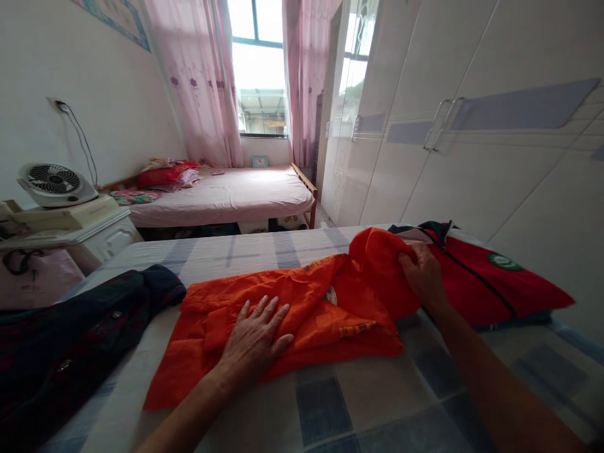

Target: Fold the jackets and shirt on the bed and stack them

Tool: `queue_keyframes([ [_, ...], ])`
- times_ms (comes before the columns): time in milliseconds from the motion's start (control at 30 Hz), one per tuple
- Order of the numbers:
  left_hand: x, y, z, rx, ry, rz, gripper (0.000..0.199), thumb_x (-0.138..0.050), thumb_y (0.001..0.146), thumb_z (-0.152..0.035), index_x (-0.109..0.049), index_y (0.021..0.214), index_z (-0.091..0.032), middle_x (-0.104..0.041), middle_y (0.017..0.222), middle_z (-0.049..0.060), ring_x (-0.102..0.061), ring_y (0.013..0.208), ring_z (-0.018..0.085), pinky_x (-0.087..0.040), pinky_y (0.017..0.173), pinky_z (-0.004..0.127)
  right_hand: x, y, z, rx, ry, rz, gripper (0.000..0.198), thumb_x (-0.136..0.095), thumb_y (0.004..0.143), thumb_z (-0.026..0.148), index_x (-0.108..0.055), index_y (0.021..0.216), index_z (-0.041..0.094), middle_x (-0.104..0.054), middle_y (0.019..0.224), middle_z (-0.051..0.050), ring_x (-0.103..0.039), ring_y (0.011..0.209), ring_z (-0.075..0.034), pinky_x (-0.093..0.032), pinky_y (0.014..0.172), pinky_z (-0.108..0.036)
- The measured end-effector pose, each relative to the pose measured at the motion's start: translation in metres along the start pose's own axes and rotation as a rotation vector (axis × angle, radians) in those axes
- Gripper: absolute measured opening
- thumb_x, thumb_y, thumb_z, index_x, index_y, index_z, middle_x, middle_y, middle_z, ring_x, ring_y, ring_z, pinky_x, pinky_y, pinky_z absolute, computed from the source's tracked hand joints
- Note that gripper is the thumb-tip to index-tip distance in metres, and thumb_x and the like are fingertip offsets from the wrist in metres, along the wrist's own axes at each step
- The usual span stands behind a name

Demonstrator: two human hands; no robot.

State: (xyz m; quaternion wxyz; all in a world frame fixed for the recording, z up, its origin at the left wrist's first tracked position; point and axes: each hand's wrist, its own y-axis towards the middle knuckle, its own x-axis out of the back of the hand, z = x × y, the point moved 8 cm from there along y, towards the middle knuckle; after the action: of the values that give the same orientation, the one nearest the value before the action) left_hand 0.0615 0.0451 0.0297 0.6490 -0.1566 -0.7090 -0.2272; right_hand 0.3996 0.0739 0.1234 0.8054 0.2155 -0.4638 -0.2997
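An orange jacket [302, 302] lies partly folded on the checked bed sheet [382, 402], with patterned trim and a round white-and-green badge partly showing. My left hand [257, 333] rests flat on its left half, fingers spread. At the jacket's right end my right hand [422, 270] pinches the orange cloth, which bunches up in a raised fold beside the fingers. Just behind my right hand lies a folded red jacket [476, 277] with a dark zip and a round green badge. Which part of the orange jacket is pinched, I cannot tell.
A dark checked garment [94, 327] with buttons lies at the left. Beyond are a second bed [226, 195] with a pink sheet, a fan [54, 182] on a white cabinet [108, 233], and a pink bag [40, 277]. White wardrobes [425, 182] line the right side.
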Motion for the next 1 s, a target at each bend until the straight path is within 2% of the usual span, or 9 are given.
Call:
queue_keyframes([
  [67,0.0,-0.001,0.0,0.002,-0.005,-0.005,0.056,-0.038,0.09,-0.052,-0.045,0.138,-0.023,-0.042,0.145,0.011,-0.035,0.136,0.032,-0.026,0.109,0.058,0.002,-0.023,0.027,0.122,0.139,0.043,0.02,-0.044,0.083,0.025,-0.058,0.096,0.019,-0.061,0.114,-0.011,-0.056,0.107,-0.023,-0.041,0.095,-0.036],
  [233,0.003,0.0,0.0,0.016,-0.043,0.02,0.056,-0.04,0.09,-0.05,-0.045,0.138,-0.022,-0.042,0.145,0.011,-0.034,0.136,0.033,-0.024,0.11,0.059,-0.063,-0.107,0.075,0.381,0.154,0.689,0.029,-0.046,0.086,0.029,-0.061,0.109,0.019,-0.058,0.127,-0.011,-0.051,0.121,-0.023,-0.038,0.103,-0.039],
  [300,0.008,0.0,0.002,0.028,-0.079,0.022,0.053,-0.038,0.091,-0.049,-0.048,0.136,-0.022,-0.046,0.143,0.011,-0.036,0.135,0.031,-0.024,0.111,0.057,-0.069,-0.111,0.072,0.382,0.172,0.723,0.033,-0.039,0.089,0.029,-0.06,0.114,0.02,-0.062,0.124,-0.009,-0.053,0.119,-0.022,-0.039,0.102,-0.039],
  [400,0.019,-0.004,0.004,0.078,-0.14,-0.007,0.048,-0.033,0.095,-0.042,-0.054,0.131,-0.018,-0.05,0.14,0.012,-0.039,0.134,0.027,-0.028,0.112,0.048,-0.045,-0.076,0.033,0.166,0.059,0.39,0.038,-0.035,0.09,0.031,-0.058,0.118,0.019,-0.061,0.123,-0.011,-0.055,0.116,-0.024,-0.04,0.101,-0.041],
  [467,0.024,-0.006,0.003,0.122,-0.176,-0.035,0.047,-0.032,0.095,-0.037,-0.055,0.13,-0.015,-0.047,0.143,0.013,-0.037,0.136,0.026,-0.03,0.112,0.043,-0.035,-0.059,-0.001,-0.017,-0.122,0.291,0.047,-0.045,0.085,0.039,-0.054,0.123,0.012,-0.057,0.127,-0.018,-0.053,0.117,-0.031,-0.041,0.098,-0.046],
  [600,0.021,-0.004,-0.009,0.179,-0.261,-0.053,0.05,-0.036,0.093,-0.038,-0.049,0.135,-0.012,-0.037,0.148,0.016,-0.03,0.139,0.027,-0.028,0.113,0.042,-0.054,-0.059,-0.045,-0.236,-0.202,0.577,0.069,-0.06,0.071,0.052,-0.055,0.121,0.005,-0.06,0.121,-0.024,-0.056,0.112,-0.039,-0.045,0.092,-0.047],
  [800,0.007,0.009,-0.02,0.267,-0.422,-0.101,0.056,-0.039,0.092,-0.04,-0.044,0.138,-0.009,-0.035,0.149,0.017,-0.024,0.141,0.026,-0.02,0.115,0.04,-0.063,-0.085,-0.021,-0.469,0.574,1.054,0.045,-0.062,0.075,0.051,-0.064,0.101,0.014,-0.07,0.102,-0.011,-0.066,0.096,-0.027,-0.051,0.084,-0.034],
  [900,-0.003,0.013,-0.018,0.328,-0.58,-0.085,0.058,-0.037,0.092,-0.041,-0.042,0.139,-0.008,-0.035,0.149,0.017,-0.027,0.14,0.025,-0.021,0.115,0.037,-0.056,-0.091,-0.009,-0.604,0.795,1.024,0.039,-0.071,0.07,0.041,-0.062,0.099,0.016,-0.071,0.09,-0.008,-0.068,0.08,-0.022,-0.054,0.075,-0.032],
  [1000,-0.01,0.015,-0.017,0.361,-0.662,-0.089,0.06,-0.038,0.091,-0.043,-0.042,0.139,-0.007,-0.035,0.149,0.019,-0.028,0.14,0.027,-0.02,0.115,0.04,-0.049,-0.088,-0.003,-0.625,0.877,0.864,0.04,-0.077,0.061,0.03,-0.06,0.095,0.019,-0.064,0.062,0.003,-0.06,0.051,-0.013,-0.051,0.051,-0.024],
])
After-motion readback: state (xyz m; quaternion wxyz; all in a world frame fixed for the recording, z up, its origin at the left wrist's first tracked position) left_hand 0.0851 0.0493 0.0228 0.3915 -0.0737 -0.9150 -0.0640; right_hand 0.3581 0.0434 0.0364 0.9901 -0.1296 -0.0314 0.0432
